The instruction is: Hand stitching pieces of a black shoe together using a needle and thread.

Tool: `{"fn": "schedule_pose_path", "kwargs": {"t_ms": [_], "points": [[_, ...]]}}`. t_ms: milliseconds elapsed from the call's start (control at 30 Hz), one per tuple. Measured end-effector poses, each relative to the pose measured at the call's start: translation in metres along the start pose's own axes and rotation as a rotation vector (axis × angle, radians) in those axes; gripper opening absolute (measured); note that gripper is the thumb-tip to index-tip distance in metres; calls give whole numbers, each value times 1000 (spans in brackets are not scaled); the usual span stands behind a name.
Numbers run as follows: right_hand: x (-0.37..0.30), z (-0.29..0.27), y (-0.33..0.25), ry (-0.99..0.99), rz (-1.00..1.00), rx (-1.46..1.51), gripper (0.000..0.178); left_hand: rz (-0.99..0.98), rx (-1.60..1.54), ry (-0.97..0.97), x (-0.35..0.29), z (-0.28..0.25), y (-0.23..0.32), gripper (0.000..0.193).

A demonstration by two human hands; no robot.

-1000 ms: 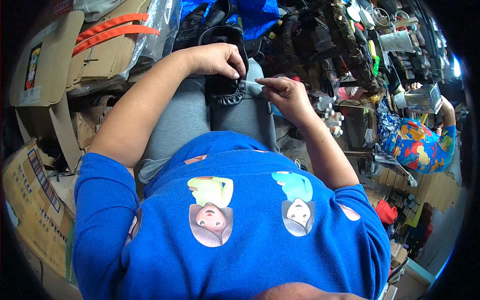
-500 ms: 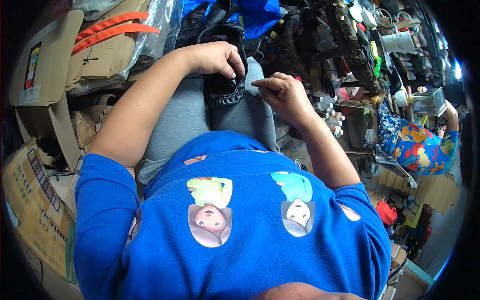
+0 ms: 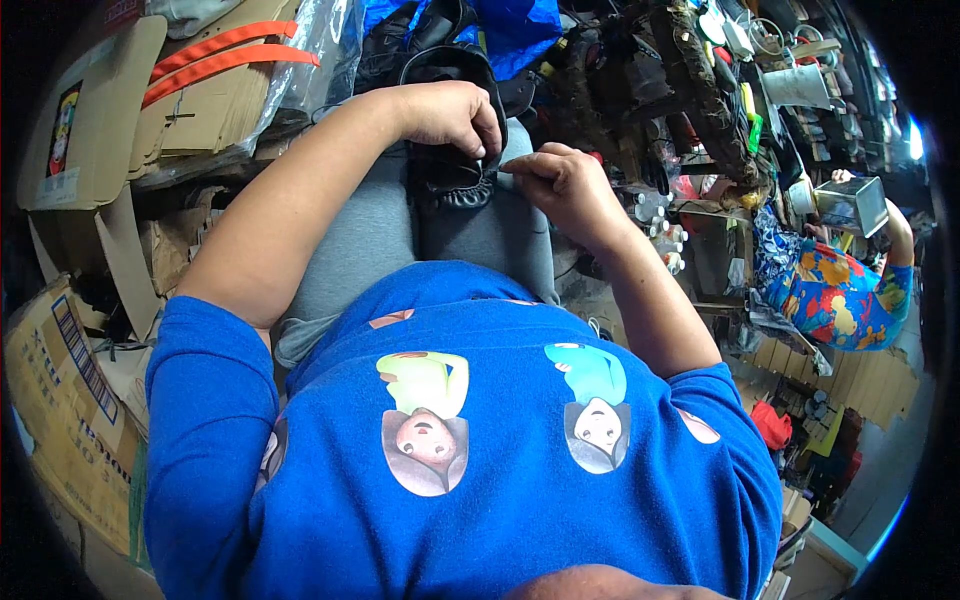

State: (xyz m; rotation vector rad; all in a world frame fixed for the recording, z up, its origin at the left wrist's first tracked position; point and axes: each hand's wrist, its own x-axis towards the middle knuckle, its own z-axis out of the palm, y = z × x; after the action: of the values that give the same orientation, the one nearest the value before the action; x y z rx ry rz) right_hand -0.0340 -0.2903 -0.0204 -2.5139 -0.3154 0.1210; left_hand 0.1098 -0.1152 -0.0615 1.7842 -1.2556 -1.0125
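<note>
Across my grey-clad thighs lies a black, leather-like shoe upper (image 3: 455,193), its near end puckered into small gathers. My left hand (image 3: 455,115) comes over it from the left, thumb and fingers pinching its edge near the opening. Just right of that edge is my right hand (image 3: 570,190), fingers curled and the index finger reaching toward the upper. Whatever its fingertips hold, if anything, is too small to make out. More black shoe pieces (image 3: 440,22) lie beyond my knees, beside a blue plastic sheet (image 3: 525,35).
Flattened cardboard (image 3: 215,110) with orange strips (image 3: 225,50) and clear plastic stands at my left. A dark, cluttered machine frame (image 3: 690,75) rises ahead on the right, with small bottles (image 3: 660,225) below. Farther right, another person in a colourful top (image 3: 840,295) handles a clear-sided container (image 3: 853,205).
My left hand and the shoe upper have shifted slightly to the right. My right hand has hardly moved. The other person's container has tilted and moved a little left.
</note>
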Motion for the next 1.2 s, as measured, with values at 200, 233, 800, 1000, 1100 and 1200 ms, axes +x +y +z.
{"fn": "schedule_pose_path", "kwargs": {"t_ms": [200, 233, 800, 1000, 1100, 1200], "points": [[17, -8, 6, -123, -35, -5, 21, -16, 2, 3, -1, -1, -3, 20], [18, -8, 5, -126, -37, -6, 21, -9, 19, 4, -1, -1, -3, 20], [28, 8, 52, -321, 164, 517, 22, 46, 78, 62, -14, -1, -5, 32], [26, 25, 26, -145, 119, 509, 15, 63, 105, 268, -20, 14, -8, 28], [24, 13, 20, -152, 95, 304, 17, 180, 237, 688, -39, 21, -11, 30], [12, 14, 31, -106, 85, 363, 20, 93, 222, 725, -67, 25, -1, 36]]}}
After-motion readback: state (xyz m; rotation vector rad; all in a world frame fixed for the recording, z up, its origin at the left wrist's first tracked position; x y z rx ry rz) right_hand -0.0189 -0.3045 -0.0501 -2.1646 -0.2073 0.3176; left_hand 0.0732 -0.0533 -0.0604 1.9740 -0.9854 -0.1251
